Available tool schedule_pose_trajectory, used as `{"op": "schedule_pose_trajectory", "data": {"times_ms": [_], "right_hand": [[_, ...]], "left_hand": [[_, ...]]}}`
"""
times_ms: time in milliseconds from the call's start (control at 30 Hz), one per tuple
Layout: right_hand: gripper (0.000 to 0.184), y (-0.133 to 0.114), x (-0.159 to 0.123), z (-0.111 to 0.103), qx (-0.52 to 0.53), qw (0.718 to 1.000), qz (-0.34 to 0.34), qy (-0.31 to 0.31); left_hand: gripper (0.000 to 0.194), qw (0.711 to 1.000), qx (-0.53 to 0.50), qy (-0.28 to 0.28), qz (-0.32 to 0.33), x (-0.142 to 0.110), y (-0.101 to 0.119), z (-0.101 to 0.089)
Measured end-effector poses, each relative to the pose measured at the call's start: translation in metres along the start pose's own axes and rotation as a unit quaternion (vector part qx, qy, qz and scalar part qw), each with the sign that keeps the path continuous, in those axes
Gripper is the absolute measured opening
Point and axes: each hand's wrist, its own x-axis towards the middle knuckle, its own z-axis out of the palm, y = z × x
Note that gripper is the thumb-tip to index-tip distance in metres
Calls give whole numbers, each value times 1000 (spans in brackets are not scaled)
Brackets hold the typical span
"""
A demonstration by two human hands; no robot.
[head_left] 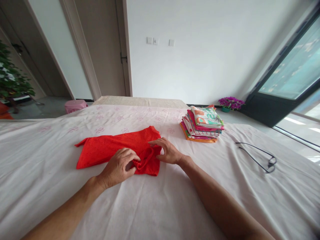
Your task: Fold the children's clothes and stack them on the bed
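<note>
A red garment (pixel 105 148) with small eyelet holes lies folded lengthwise on the pale bedsheet (pixel 140 206). Its right end is bunched, with a curved edge like a neckline or armhole; the exact kind of garment cannot be told. My left hand (pixel 120 166) pinches the near side of this bunched part between thumb and fingers. On the right end, my right hand (pixel 166 150) has its fingers curled over the cloth and the thumb at its edge, gripping it. A corner of the garment sticks out at the far left.
A stack of folded, colourful clothes (pixel 202 125) stands right of the garment. Farther right lie eyeglasses (pixel 268 163) with their arms unfolded. Beyond the bed are a pink stool (pixel 75 106), purple flowers (pixel 232 102), a leafy plant (pixel 13 80) and a door (pixel 102 46).
</note>
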Motion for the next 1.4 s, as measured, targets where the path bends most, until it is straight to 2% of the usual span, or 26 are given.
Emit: {"op": "schedule_pose_trajectory", "data": {"times_ms": [67, 167, 267, 333, 400, 500, 633, 733, 833, 933, 1000, 1067, 1133, 1200, 1267, 1333, 1400], "right_hand": [[58, -3, 2, 3, -12, 1000, -1, -11], [36, -7, 4, 3, -25, 1000, 8, -14], [19, -12, 4, -5, -13, 999, -3, -29], [14, -16, 3, -13, -13, 999, 4, -40], [15, -21, 2, -20, -29, 998, 17, -55], [11, -28, 1, -24, -32, 994, 44, -93], [9, -32, 1, -21, 47, 982, 113, -144], [10, -33, 0, -18, 75, 970, 128, -192], [9, -36, 2, -17, 76, 976, 125, -164], [11, -37, 2, -14, 94, 981, 89, -143], [11, -35, 1, -11, 104, 973, 81, -192], [12, -31, -1, -9, 121, 955, 102, -251], [14, -29, -2, -9, 150, 941, 124, -276], [19, -28, 0, -11, 166, 949, 134, -233], [22, -28, 4, -13, 140, 973, 127, -130], [20, -25, 7, -13, 72, 992, 95, -39], [19, -16, 9, -10, 9, 997, 66, -25]], "left_hand": [[19, 1000, -3, 20, 4, 1, 2, 1], [20, 998, -32, 49, 7, -1, 1, 2], [22, 997, -51, 60, -27, -3, 0, 3], [26, 997, -45, 52, -42, -4, 1, 3], [28, 999, -24, 35, -23, -5, 3, 3], [20, 999, 12, 27, 14, -4, 4, 1], [18, 999, 36, 32, 11, -4, 3, -2], [20, 998, 49, 12, 23, -5, 3, -4], [26, 998, 43, 2, 43, -6, 7, -6], [29, 997, 21, -14, 70, -6, 13, -8], [22, 996, 11, -40, 79, -6, 16, -9], [16, 995, 10, -63, 79, -6, 18, -9], [18, 996, 7, -61, 71, -5, 18, -10], [20, 997, -4, -39, 63, -2, 19, -10], [20, 998, -19, -24, 60, 1, 22, -9], [22, 997, -27, -43, 63, 4, 25, -6], [24, 994, -37, -78, 63, 7, 29, -4]]}}
